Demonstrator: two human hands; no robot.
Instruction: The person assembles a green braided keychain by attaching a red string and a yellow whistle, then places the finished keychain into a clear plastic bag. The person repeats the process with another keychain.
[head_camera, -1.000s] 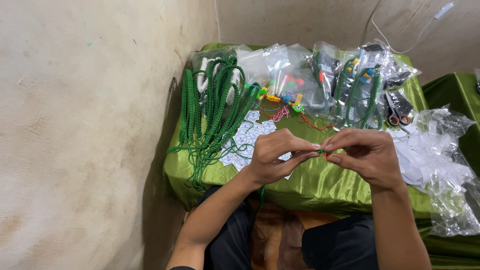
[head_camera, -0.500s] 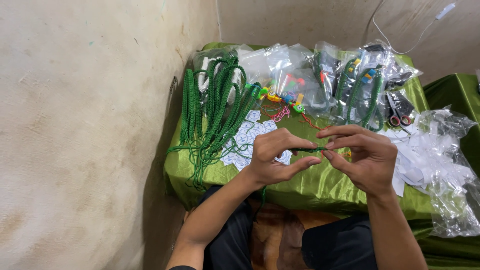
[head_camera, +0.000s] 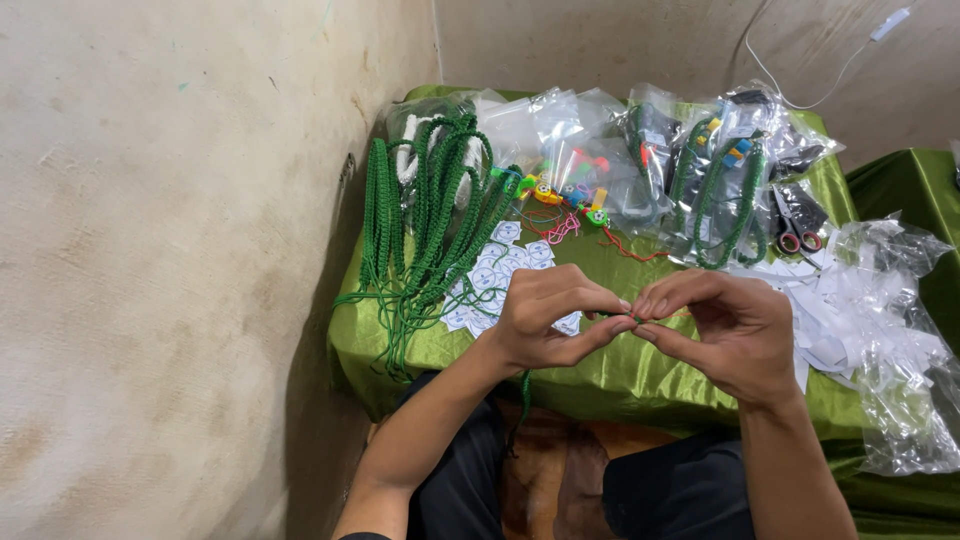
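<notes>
Green cloth (head_camera: 620, 375) | left hand (head_camera: 545, 320) pinches cord (head_camera: 522, 395) | right hand (head_camera: 725, 330) pinches same cord | braids (head_camera: 430, 220) left

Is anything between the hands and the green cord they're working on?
No. The left hand and right hand already pinch the green cord at their fingertips; its tail hangs below the left hand. Nothing visible lies between.
</notes>
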